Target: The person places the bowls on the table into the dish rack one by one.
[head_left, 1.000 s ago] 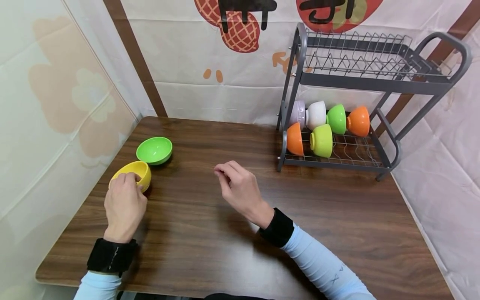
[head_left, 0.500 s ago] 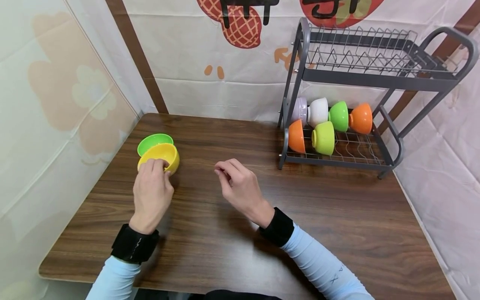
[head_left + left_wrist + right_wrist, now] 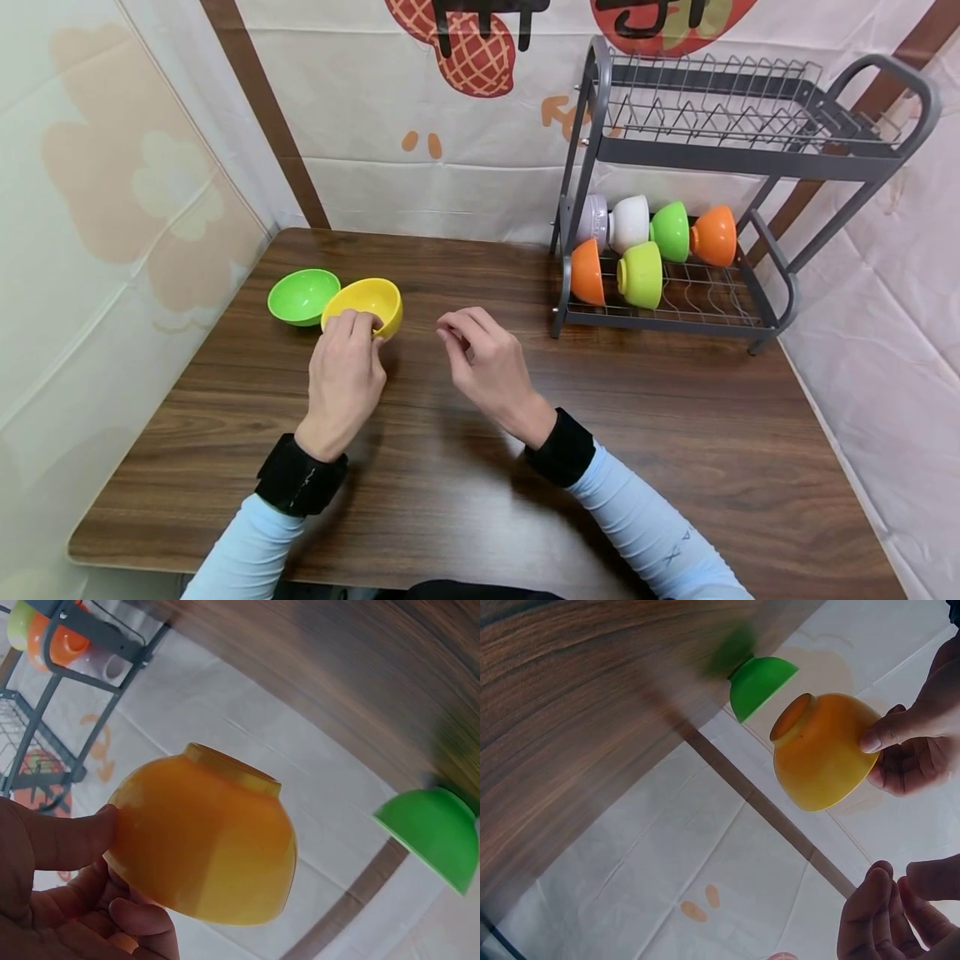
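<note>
My left hand (image 3: 347, 375) pinches the near rim of a yellow bowl (image 3: 375, 302), thumb on the outside and fingers over the edge. In the left wrist view the yellow bowl (image 3: 217, 840) is off the table, its foot ring facing the tabletop. A green bowl (image 3: 303, 297) stands on the table just left of it, mouth up. My right hand (image 3: 491, 367) hovers over the middle of the table, right of the yellow bowl, with loosely curled fingers. In the right wrist view its thumb and fingertips (image 3: 881, 881) have nothing between them.
A grey two-tier dish rack (image 3: 750, 158) stands at the back right of the wooden table (image 3: 420, 500). Its lower shelf holds several bowls on their sides, among them a yellow-green bowl (image 3: 641, 275) and an orange bowl (image 3: 587, 272). Cloth walls border the table's back and sides.
My left hand has carried the yellow bowl rightward, from in front of the green bowl to its right side. The right hand has barely moved, and the green bowl stays in place.
</note>
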A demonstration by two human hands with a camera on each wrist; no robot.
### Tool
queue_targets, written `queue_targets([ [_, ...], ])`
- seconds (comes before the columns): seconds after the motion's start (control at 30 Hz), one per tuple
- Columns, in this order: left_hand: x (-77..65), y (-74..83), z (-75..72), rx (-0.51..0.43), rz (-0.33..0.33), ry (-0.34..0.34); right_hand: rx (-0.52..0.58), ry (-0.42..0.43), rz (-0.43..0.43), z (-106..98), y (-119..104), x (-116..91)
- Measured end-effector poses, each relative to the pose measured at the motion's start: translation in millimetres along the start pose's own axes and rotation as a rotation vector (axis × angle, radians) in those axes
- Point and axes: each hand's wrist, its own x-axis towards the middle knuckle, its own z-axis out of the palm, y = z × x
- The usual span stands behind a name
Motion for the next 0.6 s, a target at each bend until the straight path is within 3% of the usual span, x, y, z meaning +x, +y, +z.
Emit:
queue_targets([
  [0.3, -0.6, 15.5, 5.2, -0.019, -0.007, -0.060, -0.006, 0.010, -0.008, -4.1, 2.7, 0.8],
  [0.6, 5.5, 31.9, 13.3, -0.024, 0.062, -0.071, -0.056, 0.004, -0.033, -11.6, 8.3, 3.0],
])
